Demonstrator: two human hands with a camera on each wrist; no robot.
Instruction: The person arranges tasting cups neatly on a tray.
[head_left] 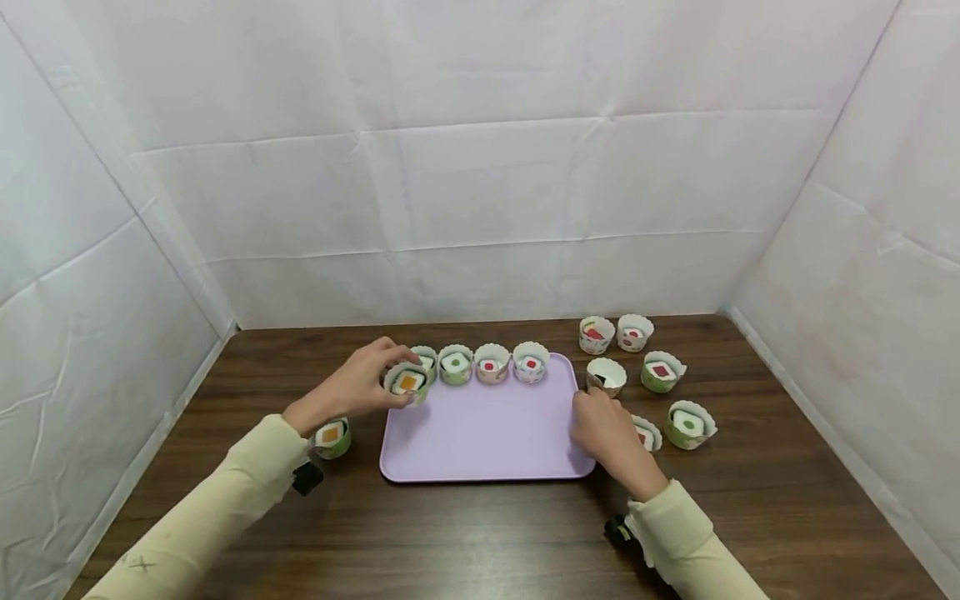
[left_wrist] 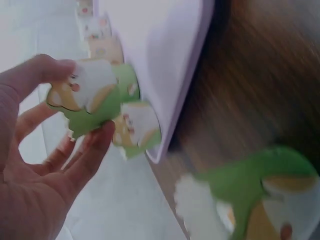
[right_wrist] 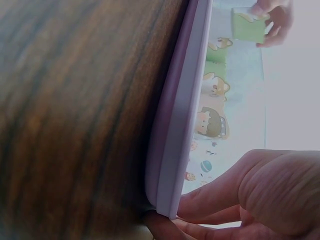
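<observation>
My left hand (head_left: 358,385) holds a green paper baking cup (head_left: 408,385) with a white sushi-roll piece inside, orange in its middle. In the left wrist view, thumb and fingers pinch this cup (left_wrist: 97,87) by its sides, above the tray's back left corner. Several similar cups (head_left: 492,364) stand in a row along the back edge of the lilac tray (head_left: 487,437). At the tray's right side is my right hand (head_left: 611,433). The right wrist view shows its thumb on the tray rim (right_wrist: 182,120) and fingers underneath, gripping the edge.
Left of the tray stands another green cup (head_left: 332,438) with an orange-centred roll. To the right are several filled cups, including a green one (head_left: 688,425) and a pale one (head_left: 634,333). A white cup (head_left: 606,377) stands just behind my right hand. White sheeting (head_left: 480,192) encloses the wooden table (head_left: 465,542).
</observation>
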